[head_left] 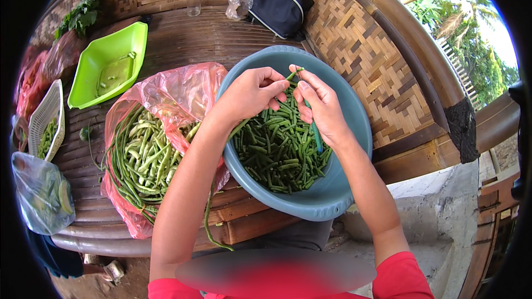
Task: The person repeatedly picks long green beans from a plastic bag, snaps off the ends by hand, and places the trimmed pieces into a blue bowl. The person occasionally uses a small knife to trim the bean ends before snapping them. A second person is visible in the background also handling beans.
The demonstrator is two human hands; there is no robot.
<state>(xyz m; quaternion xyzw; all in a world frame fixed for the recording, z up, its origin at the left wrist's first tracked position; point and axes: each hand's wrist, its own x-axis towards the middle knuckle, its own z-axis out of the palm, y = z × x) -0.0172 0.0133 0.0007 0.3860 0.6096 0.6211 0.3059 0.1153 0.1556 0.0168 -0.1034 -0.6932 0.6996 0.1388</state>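
Above a large grey-blue basin (pixel 354 116), both my hands are close together. My left hand (pixel 257 91) is closed, pinching a green long bean (pixel 294 74) whose tip points toward my right fingers. My right hand (pixel 324 108) is wrapped round a small knife with a green handle (pixel 317 135); its blade is mostly hidden by my fingers. Thumb and forefinger of that hand are at the bean's tip. Short cut bean pieces (pixel 282 138) cover the basin's bottom. Left of the basin, a pink plastic bag (pixel 183 83) lies open with whole long beans (pixel 145 155), partly behind my left forearm.
Further left stand a lime-green tub (pixel 88 75) and a white plastic basket (pixel 57 111) with green pieces. A clear bag of vegetables (pixel 41 194) sits at the bamboo platform's edge. A dark backpack (pixel 279 5) and a clear cup (pixel 194 3) rest at the back.
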